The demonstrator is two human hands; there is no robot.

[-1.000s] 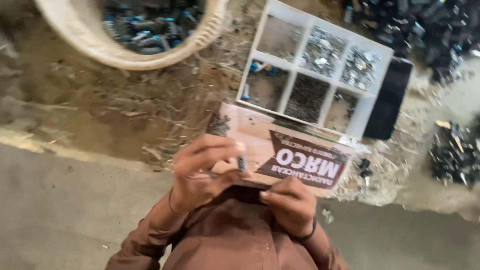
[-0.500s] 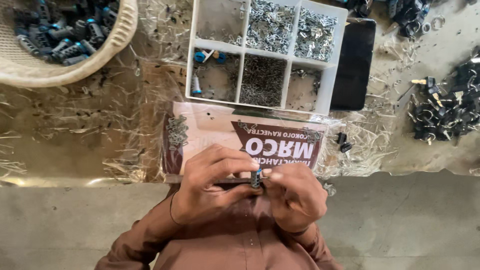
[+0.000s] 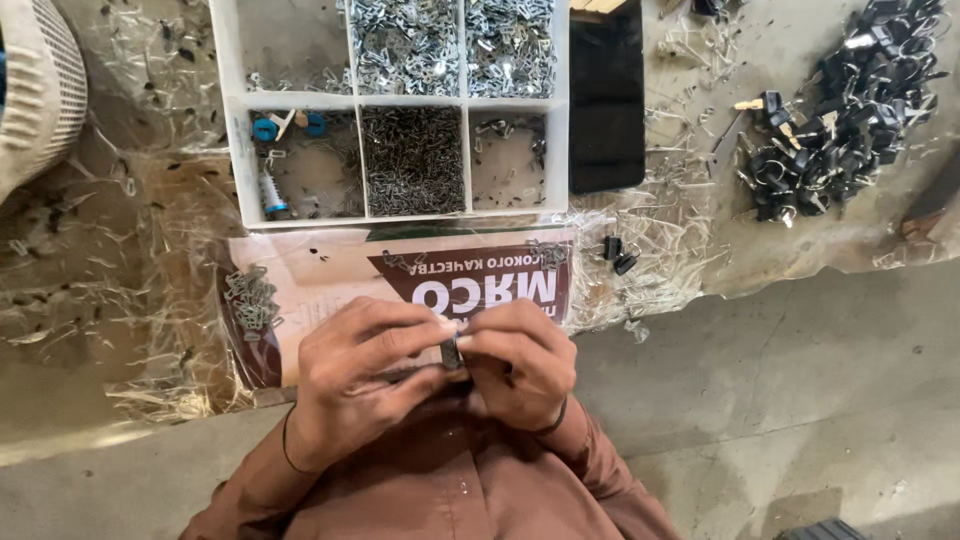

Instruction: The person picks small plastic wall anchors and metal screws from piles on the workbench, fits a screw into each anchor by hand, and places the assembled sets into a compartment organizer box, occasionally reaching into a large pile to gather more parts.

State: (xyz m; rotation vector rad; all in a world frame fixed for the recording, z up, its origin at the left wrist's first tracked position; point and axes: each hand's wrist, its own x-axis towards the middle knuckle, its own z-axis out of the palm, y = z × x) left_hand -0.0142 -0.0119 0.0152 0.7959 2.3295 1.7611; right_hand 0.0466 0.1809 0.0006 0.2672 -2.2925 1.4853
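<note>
Both hands — left hand (image 3: 355,375), right hand (image 3: 520,360) — pinch one small dark part (image 3: 451,352), close below the sorting tray (image 3: 232,150) for easy reach.

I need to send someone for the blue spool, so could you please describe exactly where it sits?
Start at the white divided tray above the hands. Go to its near left compartment, the sparsest one, holding a few odd bits. The spool lies by the left wall: a small pale cylinder with a blue end, unlike the two flat blue discs further back.
</note>
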